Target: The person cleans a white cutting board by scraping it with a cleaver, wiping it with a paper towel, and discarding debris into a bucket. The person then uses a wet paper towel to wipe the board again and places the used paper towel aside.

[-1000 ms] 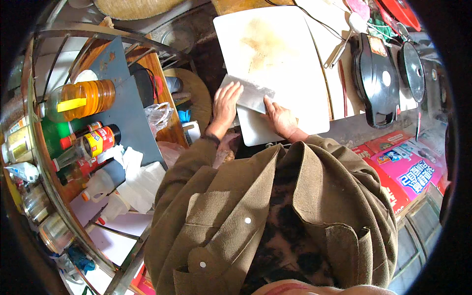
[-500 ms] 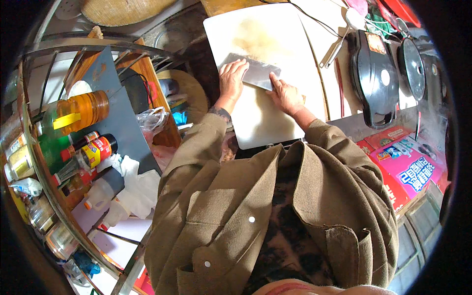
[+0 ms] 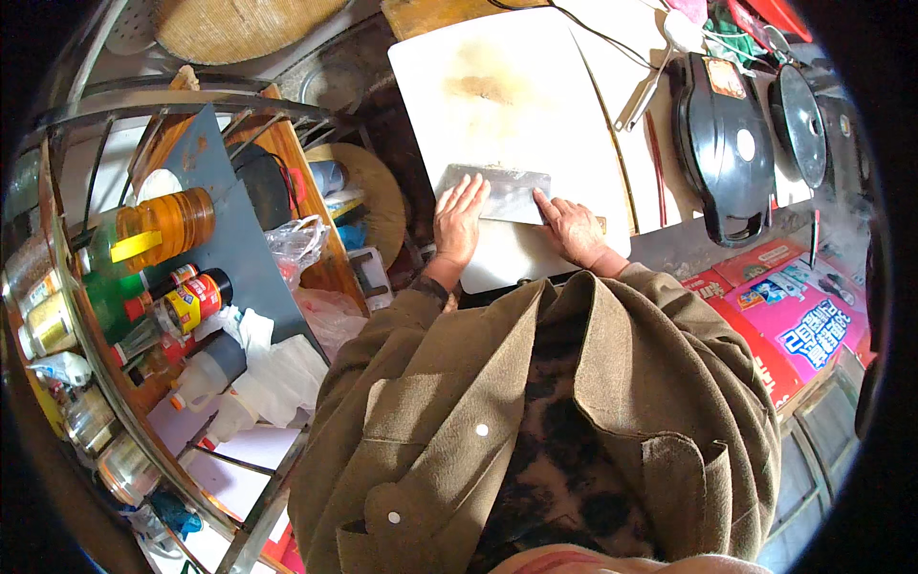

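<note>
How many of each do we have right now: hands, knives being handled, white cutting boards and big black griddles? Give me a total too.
Hands: 2 (left hand, right hand)
Knife being handled: 1
White cutting board: 1
Big black griddle: 1
Total: 5

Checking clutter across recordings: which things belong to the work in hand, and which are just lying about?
In use:
broad rectangular grey metal blade, right hand gripping, left hand laid on it
white rectangular board beneath

Apparently just lying about:
glossy black clamshell appliance
ribbed plastic bottle of amber liquid
tan woven oval piece
</note>
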{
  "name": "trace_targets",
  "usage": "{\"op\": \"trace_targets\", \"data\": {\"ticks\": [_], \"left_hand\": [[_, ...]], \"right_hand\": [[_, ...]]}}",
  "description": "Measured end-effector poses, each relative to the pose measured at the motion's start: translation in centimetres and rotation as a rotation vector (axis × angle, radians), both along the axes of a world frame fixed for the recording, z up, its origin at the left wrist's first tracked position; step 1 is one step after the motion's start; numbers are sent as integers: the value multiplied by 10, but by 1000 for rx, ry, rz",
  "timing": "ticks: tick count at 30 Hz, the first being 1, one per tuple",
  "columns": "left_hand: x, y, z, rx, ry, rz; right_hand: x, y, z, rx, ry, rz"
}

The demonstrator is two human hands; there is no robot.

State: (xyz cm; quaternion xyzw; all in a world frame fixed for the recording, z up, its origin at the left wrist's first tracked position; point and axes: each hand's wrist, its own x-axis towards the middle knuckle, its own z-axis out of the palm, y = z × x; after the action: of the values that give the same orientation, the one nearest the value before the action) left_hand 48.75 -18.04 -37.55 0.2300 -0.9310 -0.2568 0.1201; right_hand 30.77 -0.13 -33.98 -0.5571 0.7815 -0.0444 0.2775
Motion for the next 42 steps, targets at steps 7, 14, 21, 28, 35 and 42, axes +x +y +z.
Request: {"op": "trace_targets", "data": {"ticks": [7, 14, 21, 28, 35, 42], "left_hand": [[-59, -23, -12, -22, 67, 7], [-134, -61, -23, -46, 169, 28], [-69, 4, -4, -48, -35, -60], [-72, 29, -5, 36, 43, -57], [-122, -4, -20, -24, 107, -38], [-156, -28, -22, -56, 111, -26]], "right_hand": [[-46, -21, -9, -131, -28, -115], [-113, -61, -11, -33, 36, -127], [-68, 9, 3, -97, 157, -31], [-56, 34, -3, -56, 205, -77], [-95, -2, -18, -86, 206, -159], [-138, -29, -19, -95, 229, -123]]}}
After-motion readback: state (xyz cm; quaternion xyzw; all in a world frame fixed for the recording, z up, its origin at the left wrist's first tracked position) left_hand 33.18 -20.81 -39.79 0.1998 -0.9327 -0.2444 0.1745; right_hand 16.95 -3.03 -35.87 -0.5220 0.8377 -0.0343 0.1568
